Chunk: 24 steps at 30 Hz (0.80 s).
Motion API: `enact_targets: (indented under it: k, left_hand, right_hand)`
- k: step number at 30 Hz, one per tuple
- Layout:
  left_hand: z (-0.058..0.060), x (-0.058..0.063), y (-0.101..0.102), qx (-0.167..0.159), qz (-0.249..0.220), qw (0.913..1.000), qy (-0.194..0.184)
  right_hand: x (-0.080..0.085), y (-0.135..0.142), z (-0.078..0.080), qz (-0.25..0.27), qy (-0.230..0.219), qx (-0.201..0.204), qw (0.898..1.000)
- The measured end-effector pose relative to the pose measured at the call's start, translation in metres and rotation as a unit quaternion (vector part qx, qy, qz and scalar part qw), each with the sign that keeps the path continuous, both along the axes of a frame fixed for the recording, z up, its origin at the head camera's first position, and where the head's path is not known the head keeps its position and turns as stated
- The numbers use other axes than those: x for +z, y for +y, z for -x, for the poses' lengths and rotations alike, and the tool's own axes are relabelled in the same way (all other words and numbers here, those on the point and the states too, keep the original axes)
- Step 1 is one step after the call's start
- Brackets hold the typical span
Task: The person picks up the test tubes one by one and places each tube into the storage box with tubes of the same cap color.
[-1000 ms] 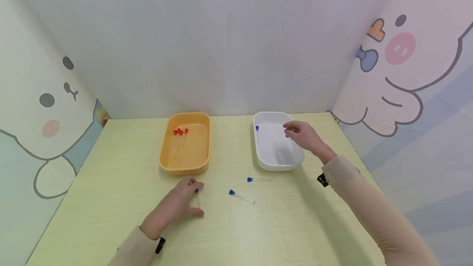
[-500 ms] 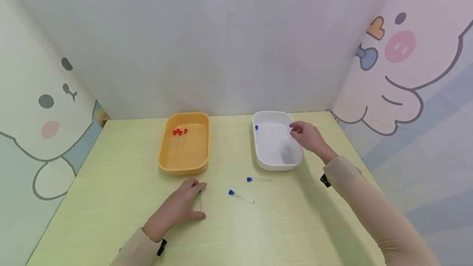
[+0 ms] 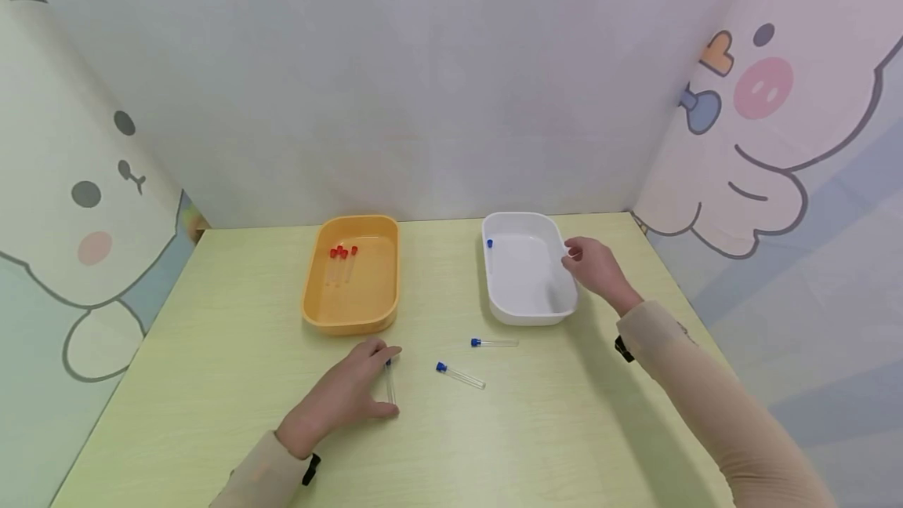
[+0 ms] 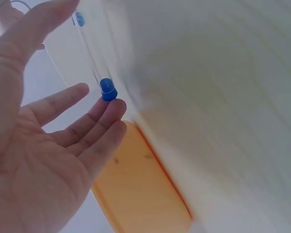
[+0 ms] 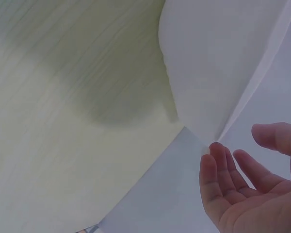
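In the head view my left hand [image 3: 346, 392] spans a blue-capped test tube [image 3: 391, 384] over the near table, pinching it lengthwise. The left wrist view has the thumb at its far end and fingertips at the blue cap [image 4: 108, 90]. My right hand [image 3: 598, 269] is beside the right rim of the white tray [image 3: 532, 320], its fingers loosely bent with nothing in them. Two more blue-capped tubes lie on the table, the upper tube [image 3: 495, 343] just below the white tray and the lower tube [image 3: 462, 376] right of my left hand.
The orange tray [image 3: 353, 329] at the left holds several red-capped tubes [image 3: 343, 263]. One blue-capped tube [image 3: 491, 249] lies inside the white tray at its left wall. A plain curtain [image 3: 423, 100] hangs behind the table, with cartoon-printed panels at both sides.
My left hand has moved slightly right, and the tube between its thumb and fingers has shifted with it. The right hand has drawn back rightward from above the white tray to its rim.
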<state>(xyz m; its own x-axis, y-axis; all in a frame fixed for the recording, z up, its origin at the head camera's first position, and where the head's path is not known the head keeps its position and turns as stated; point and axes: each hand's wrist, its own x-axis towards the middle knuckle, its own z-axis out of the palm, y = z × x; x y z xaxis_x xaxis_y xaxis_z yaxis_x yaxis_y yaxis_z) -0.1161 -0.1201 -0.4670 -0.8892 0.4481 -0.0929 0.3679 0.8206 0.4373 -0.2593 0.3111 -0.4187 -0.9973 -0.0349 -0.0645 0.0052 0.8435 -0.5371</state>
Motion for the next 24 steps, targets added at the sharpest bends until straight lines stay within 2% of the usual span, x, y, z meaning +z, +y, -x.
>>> enact_targets:
  k: [7, 24]
  left_hand:
    - [0.000, 0.001, -0.001, -0.017, -0.006, 0.9997, 0.016]
    - [-0.004, 0.006, -0.002, -0.032, -0.019, 0.9991, 0.021]
  right_hand:
    - [-0.009, 0.002, 0.001, -0.011, -0.005, -0.006, 1.000]
    - [-0.027, 0.002, -0.001, -0.003, 0.002, -0.014, 1.000]
